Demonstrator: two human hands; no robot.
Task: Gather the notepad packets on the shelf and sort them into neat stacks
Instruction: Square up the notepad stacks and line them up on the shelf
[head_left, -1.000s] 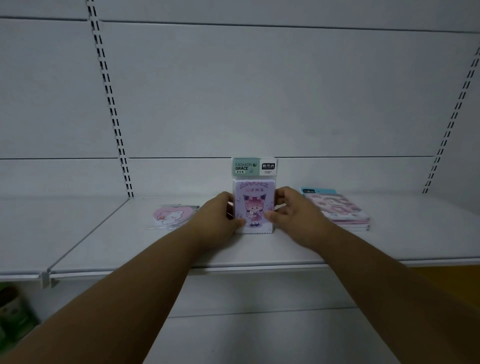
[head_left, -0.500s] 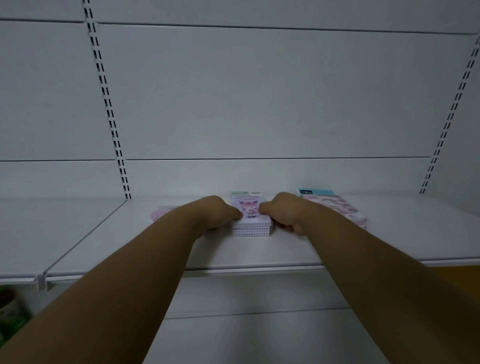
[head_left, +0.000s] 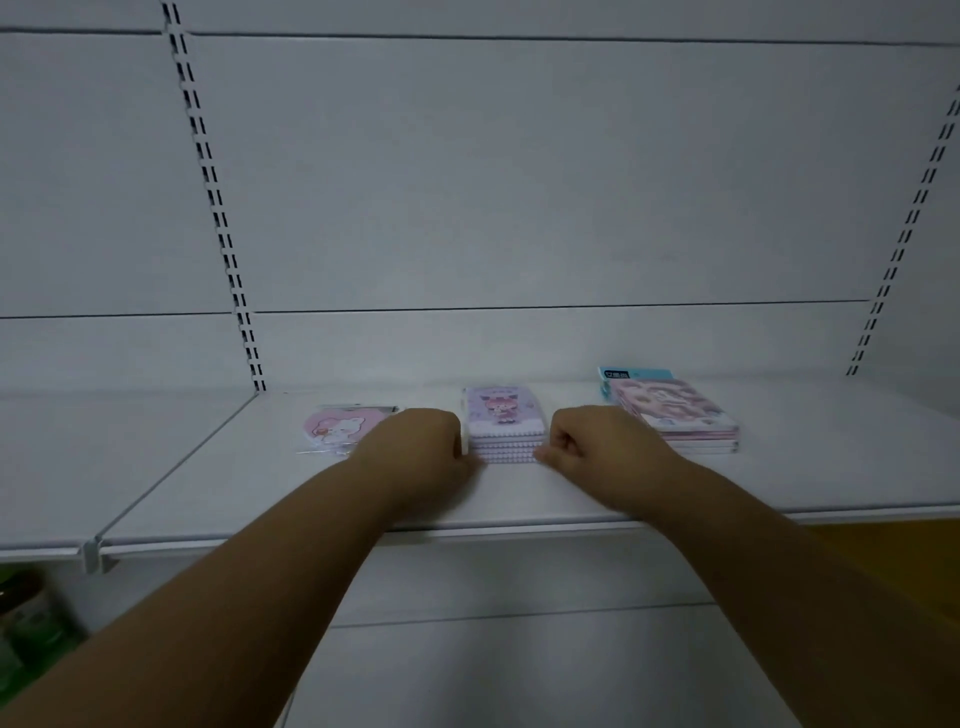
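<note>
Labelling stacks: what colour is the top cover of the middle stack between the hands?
Pale purple, with a pink-haired cartoon figure; head view, the only one.

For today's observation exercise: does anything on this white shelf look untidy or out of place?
Nothing stands out. The purple cartoon-cover notepad stack lies flat between the left hand and right hand; the pink heart-shaped packet and pink notebook stack lie flat either side.

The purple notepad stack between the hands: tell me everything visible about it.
The purple notepad stack lies flat on the white shelf, several packets deep, edges roughly aligned. Its top cover shows a cartoon girl with pink hair; the near edges look white with a dotted pattern. The left hand and right hand press its two sides.
</note>
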